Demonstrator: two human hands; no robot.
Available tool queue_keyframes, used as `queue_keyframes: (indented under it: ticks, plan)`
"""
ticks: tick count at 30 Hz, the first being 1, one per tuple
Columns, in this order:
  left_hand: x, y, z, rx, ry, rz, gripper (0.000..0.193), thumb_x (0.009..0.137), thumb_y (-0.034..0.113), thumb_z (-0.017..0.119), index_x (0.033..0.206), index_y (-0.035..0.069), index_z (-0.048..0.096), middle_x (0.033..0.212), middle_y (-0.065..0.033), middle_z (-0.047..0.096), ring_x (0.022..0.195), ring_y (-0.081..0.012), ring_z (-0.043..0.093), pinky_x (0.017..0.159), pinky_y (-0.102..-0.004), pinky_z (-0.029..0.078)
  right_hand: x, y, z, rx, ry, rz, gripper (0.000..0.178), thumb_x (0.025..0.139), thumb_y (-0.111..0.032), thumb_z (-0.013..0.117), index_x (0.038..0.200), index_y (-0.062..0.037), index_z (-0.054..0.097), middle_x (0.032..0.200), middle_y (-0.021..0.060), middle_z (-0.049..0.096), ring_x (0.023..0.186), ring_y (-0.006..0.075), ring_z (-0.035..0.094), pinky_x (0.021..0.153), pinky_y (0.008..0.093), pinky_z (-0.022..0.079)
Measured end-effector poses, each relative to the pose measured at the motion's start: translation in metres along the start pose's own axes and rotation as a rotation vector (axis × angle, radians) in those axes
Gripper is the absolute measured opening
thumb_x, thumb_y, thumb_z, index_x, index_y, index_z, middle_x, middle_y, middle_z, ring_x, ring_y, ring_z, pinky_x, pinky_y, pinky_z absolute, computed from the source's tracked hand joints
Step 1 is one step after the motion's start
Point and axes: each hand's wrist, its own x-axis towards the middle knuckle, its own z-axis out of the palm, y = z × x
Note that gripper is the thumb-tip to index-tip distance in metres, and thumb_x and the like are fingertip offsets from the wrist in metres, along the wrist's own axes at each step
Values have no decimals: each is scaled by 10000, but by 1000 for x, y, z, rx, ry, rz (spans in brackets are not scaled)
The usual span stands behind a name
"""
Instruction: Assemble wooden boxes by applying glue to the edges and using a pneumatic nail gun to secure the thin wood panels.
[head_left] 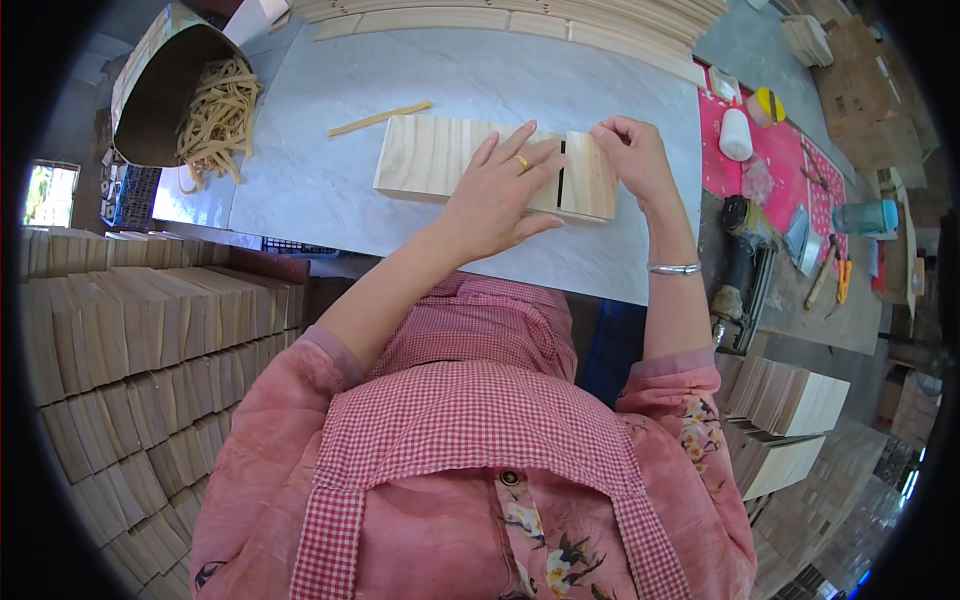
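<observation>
A long, pale wooden box (425, 160) lies flat on the table before me, with a dark gap across its top toward the right end. To the right of the gap is a short wooden piece (588, 185). My left hand (500, 190), with a ring on one finger, rests palm down on the box, fingers spread and touching the top left of the gap. At the far right corner, my right hand (637, 158) is closed, thumb and forefinger pinching the edge of the short end; its other fingers are curled. A tan flat band (380, 118) lies just behind the box.
At the far left, a tipped container (150, 100) spills tan bands (215, 115) onto the grey table (310, 190). Wooden boards (430, 20) line the back edge. To the right are a white bottle (735, 135), a yellow tape roll (765, 107) and a hammer (822, 275). Wood stacks (130, 330) stand lower left.
</observation>
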Motion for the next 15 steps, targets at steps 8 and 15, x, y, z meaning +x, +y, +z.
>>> queue_keyframes:
  ticks: [8, 15]
  plan:
    - [2, -3, 6, -16, 0, 14, 588, 901, 412, 701, 1408, 152, 558, 1529, -31, 479, 1527, -324, 260, 1232, -563, 215, 2, 3, 3, -6, 5, -11, 167, 917, -121, 630, 886, 14, 723, 750, 1, 614, 704, 90, 495, 645, 225, 423]
    - [3, 0, 6, 5, -33, 17, 564, 920, 419, 681, 1419, 176, 583, 1552, -9, 475, 1540, -312, 243, 1234, -564, 205, -3, 0, 5, -30, 45, -40, 180, 903, -134, 653, 889, 27, 731, 789, 30, 618, 722, 111, 501, 660, 241, 436]
